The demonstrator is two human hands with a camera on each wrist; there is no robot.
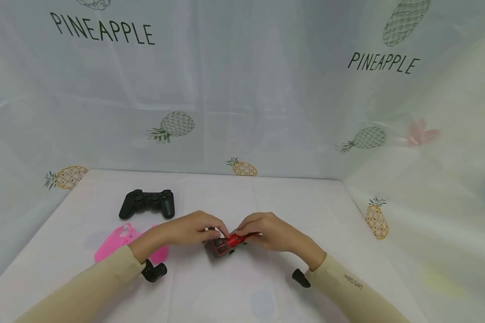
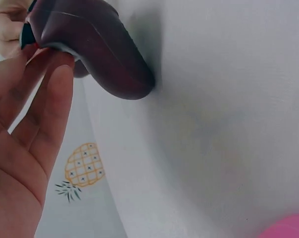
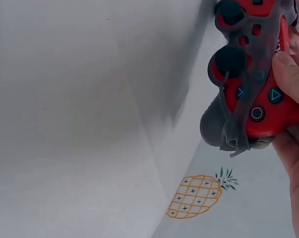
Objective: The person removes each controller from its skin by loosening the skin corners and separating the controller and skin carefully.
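Hands [image 1: 194, 229] [image 1: 271, 231], both partly closed, pinch one red game controller [image 1: 234, 241].

The left sleeve [image 1: 93, 285] is plain beige; the right sleeve [image 1: 339, 291], matching, bears small dark lettering [image 1: 353, 281] along the forearm. Rounded black pieces [image 1: 155, 272] jut out beside both cuffs [image 1: 132, 261]; the hands [image 1: 191, 228] are bare.

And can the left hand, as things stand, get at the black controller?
Probably yes: the black controller lies on the table near the left hand, with nothing between them. But that hand holds the red controller and must likely let go first.
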